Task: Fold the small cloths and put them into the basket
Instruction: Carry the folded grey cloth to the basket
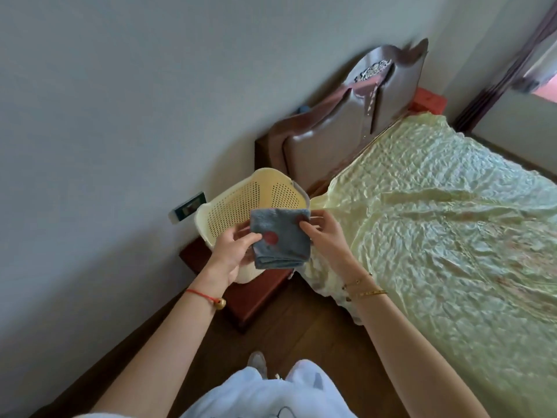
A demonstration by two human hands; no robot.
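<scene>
A bedroom with a dark wooden floor [301, 327], plain pale walls and a bed under a crinkled pale yellow-green quilted bedspread [437, 224] fills the view, tilted by the head camera. Nearest, at 6 o'clock, lies the person's white clothing, with two bare forearms reaching up toward the centre. The left wrist wears a red string bracelet with a gold bead [208, 298]; the right wrist wears thin gold bracelets [363, 289].

Both hands grasp a small grey-blue terry cloth with red spots [280, 239], folded into a thick, roughly square pad with layered edges showing along its lower side. The left hand [233, 251] pinches its lower left corner at 8 o'clock, thumb on top. The right hand [324, 233] holds its right edge at 3 o'clock, with fingers behind. The cloth is nearly as wide as tall, its slightly longer side running from 12 to 6 o'clock, face toward the camera.

Just behind it, at 10 o'clock, a cream perforated plastic basket [241, 203] sits on a reddish-brown wooden nightstand [256, 294]. Farther off at 1 o'clock rises a glossy brown padded headboard [346, 128].
</scene>
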